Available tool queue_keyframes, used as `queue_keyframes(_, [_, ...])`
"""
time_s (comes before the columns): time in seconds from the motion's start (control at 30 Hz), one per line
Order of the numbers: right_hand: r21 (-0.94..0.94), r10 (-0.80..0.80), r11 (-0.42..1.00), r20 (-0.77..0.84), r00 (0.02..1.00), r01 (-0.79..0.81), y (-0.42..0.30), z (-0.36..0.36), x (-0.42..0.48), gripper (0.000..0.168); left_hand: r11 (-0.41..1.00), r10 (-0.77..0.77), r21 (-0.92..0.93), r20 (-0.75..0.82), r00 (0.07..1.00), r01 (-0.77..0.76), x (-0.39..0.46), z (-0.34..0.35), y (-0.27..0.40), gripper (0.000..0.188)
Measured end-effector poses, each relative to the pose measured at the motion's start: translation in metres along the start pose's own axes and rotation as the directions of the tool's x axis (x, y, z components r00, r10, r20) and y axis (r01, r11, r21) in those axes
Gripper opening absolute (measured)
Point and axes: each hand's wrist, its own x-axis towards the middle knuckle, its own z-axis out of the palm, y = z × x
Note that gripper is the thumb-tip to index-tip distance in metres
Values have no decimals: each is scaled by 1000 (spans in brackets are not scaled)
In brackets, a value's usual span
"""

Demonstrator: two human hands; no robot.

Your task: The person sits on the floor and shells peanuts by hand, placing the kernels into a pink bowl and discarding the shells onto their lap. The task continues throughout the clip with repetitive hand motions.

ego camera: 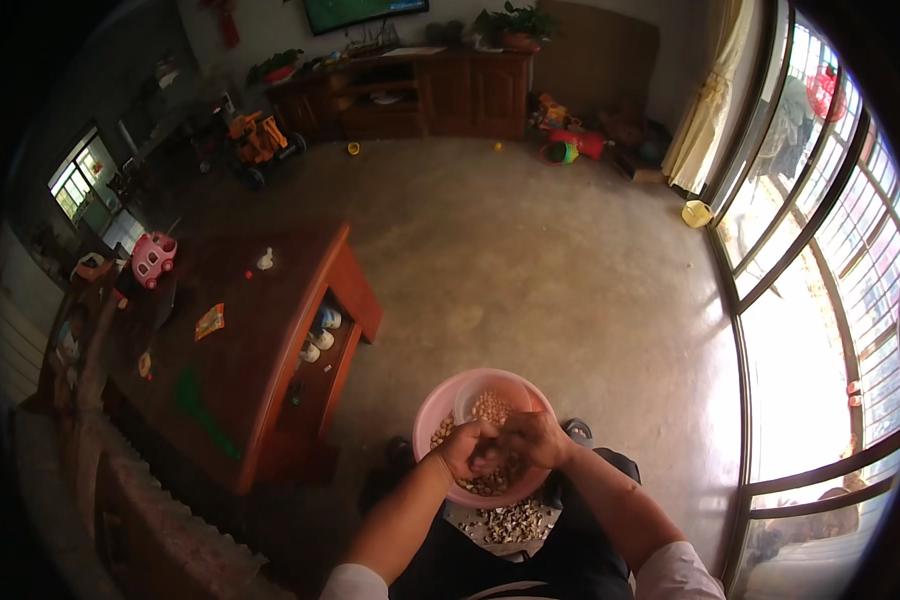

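A round pink plastic basin [429, 397] sits between my knees. Inside it, at the far side, is a smaller translucent bowl [523, 386] with shelled peanuts [491, 407]. Unshelled peanuts [442, 432] show at the basin's left, and more nuts or shells lie at its near side. My left hand [471, 448] and my right hand [534, 439] meet over the basin with bent fingers, close to the bowl's near rim. Blur and the fingers hide whatever may be between them. Broken shells [511, 523] lie in a heap on a light surface just below the basin.
A reddish wooden table [259, 360] stands at the left, with a pink toy bus [154, 259], a snack packet [210, 322] and a green object [202, 412] on it. Sliding glass doors [742, 337] line the right side. A wooden cabinet [469, 90] and scattered toys are at the far wall.
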Motion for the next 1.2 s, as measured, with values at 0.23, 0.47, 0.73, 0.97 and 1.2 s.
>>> queue_keyframes(0.23, [69,68,995,45,997,-71,6,-4,9,12,996,-10,-88,25,1000,12,-1,1,7,25])
queue_keyframes(0.47, [-18,78,997,74,994,-76,20,0,15,11,989,11,-147,-109,994,-27,6,-8,7,22])
queue_keyframes(0.73, [139,300,944,10,954,-298,20,-2,22,16,958,188,-199,-97,977,-204,5,2,9,16])
queue_keyframes(0.97, [213,557,828,-218,801,-518,33,17,31,27,870,353,-252,-279,893,-423,15,13,6,18])
queue_keyframes(1.2, [275,669,739,-194,717,-615,48,33,31,29,857,306,-234,-485,819,-459,24,10,0,18])
